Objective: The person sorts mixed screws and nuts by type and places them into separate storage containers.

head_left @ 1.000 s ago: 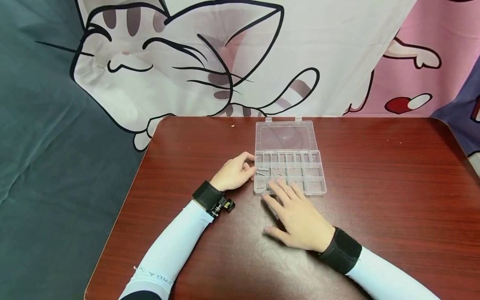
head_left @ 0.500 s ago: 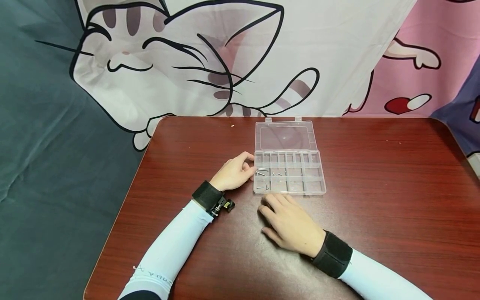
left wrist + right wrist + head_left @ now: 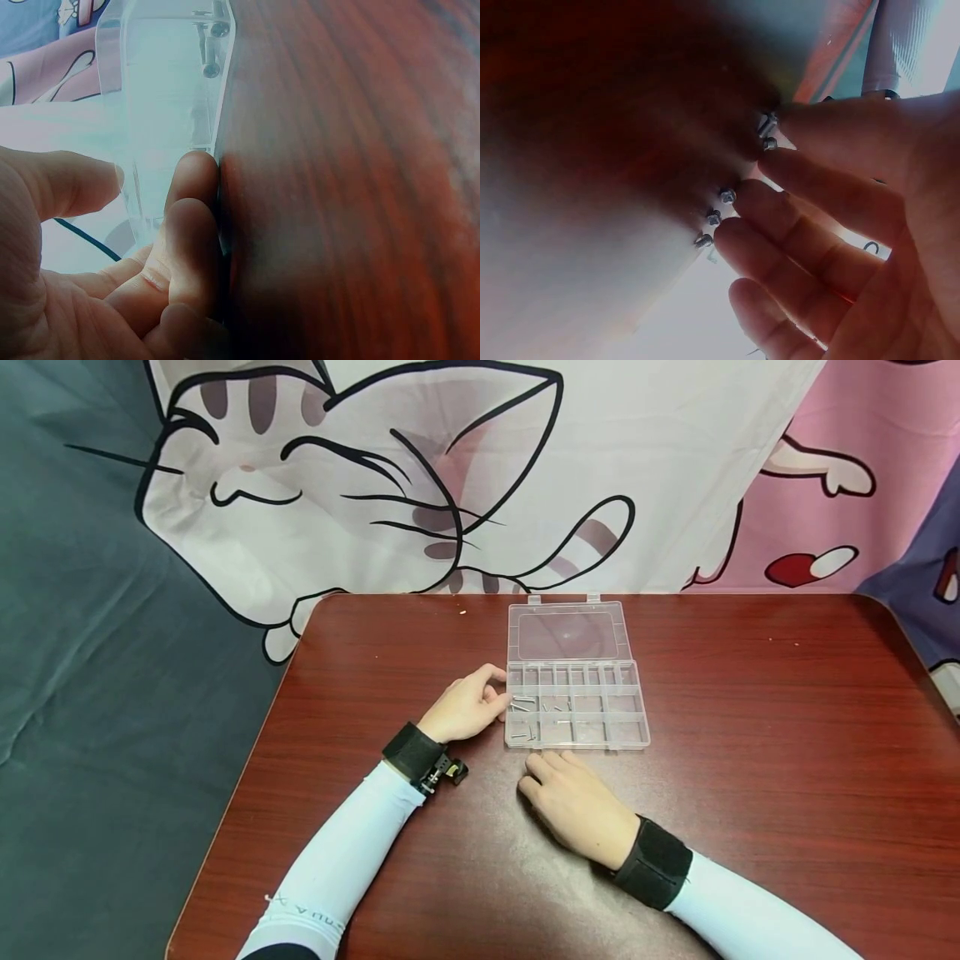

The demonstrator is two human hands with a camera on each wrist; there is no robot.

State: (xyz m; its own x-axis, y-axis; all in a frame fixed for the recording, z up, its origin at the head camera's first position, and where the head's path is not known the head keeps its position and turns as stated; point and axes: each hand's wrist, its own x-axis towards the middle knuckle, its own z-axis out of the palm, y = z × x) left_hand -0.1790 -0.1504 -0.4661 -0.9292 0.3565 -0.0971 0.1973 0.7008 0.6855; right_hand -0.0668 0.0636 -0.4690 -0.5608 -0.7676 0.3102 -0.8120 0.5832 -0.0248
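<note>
A clear plastic compartment box [image 3: 576,706] lies with its lid folded back. Several small metal screws [image 3: 522,703] lie in its left compartments. My left hand [image 3: 462,703] holds the box by its left side, thumb at the rim and fingertips low against the wall. In the left wrist view, screws [image 3: 211,70] show through the box wall. My right hand [image 3: 579,810] is on the table just in front of the box, fingers bent down. In the right wrist view, its thumb and index finger pinch at small screws [image 3: 767,126]; more screws [image 3: 727,196] lie by the other fingertips.
The box stands on a reddish-brown wooden table [image 3: 750,735], its lid [image 3: 570,635] toward the back edge. Behind the table hangs a cloth [image 3: 660,435] with a cartoon cat print. Small pale specks dot the table top.
My right hand has drawn back from over the box's front compartments to the table before it, and its fingers have bent and come together. The left hand has stayed in place.
</note>
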